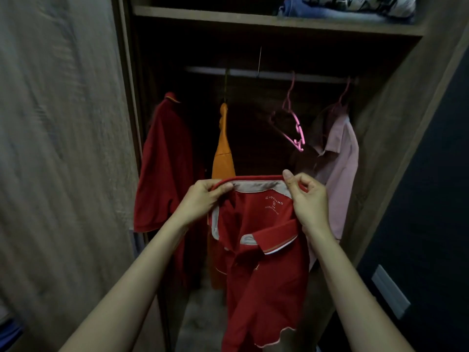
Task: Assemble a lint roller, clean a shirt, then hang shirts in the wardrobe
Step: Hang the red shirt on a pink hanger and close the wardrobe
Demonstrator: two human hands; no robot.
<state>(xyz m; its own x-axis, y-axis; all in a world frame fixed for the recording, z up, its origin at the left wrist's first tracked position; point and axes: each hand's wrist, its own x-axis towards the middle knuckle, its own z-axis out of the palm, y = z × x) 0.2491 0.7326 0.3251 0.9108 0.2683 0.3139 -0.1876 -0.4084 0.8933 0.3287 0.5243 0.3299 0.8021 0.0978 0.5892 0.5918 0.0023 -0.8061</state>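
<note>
I hold a red polo shirt (264, 270) up in front of the open wardrobe. My left hand (203, 199) pinches the left side of its collar. My right hand (308, 199) pinches the right side, thumb on the grey inner collar band. The shirt hangs down from my hands, its hem near the frame's bottom. Behind it an empty pink hanger (295, 128) hangs on the wardrobe rail (266, 73).
On the rail hang a dark red shirt (162, 161) at the left, an orange garment (223, 148) in the middle and a pale pink shirt (337, 168) at the right. Folded clothes (350, 6) lie on the upper shelf. The wardrobe door (63, 148) stands at my left.
</note>
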